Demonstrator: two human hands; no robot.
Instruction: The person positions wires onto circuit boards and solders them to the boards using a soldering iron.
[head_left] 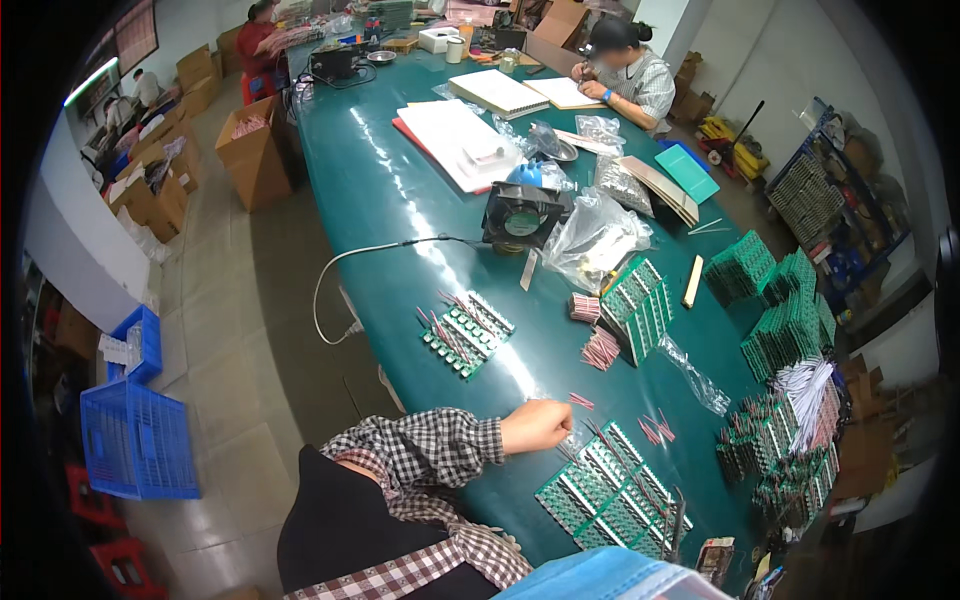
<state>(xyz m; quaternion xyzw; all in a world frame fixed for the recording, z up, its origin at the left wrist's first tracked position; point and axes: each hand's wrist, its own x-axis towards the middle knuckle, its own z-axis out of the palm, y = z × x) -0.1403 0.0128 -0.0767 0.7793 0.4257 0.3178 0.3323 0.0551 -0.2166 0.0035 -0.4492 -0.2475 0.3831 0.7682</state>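
Note:
My left hand (538, 427), in a black-and-white checked sleeve, is closed just above the green table. Its fingertips are turned away, so whatever they hold, if anything, is hidden. Right beside it lies a panel of green circuit boards (585, 503) with thin dark wires across it. Small bundles of pink wires (581, 401) and more loose pink wires (656, 430) rest close to the hand. My right hand is not in view; a blue face mask (610, 575) covers part of the lower edge. A dark slim tool (680, 520) stands at the panel's right edge.
A second board panel with wires (468, 335) lies left of centre. Beyond are a black fan (520, 213), plastic bags (600, 235) and a leaning board panel (638, 308). Stacked boards (785, 320) line the right. A person (640, 85) writes across the table. Blue crates (138, 440) stand left.

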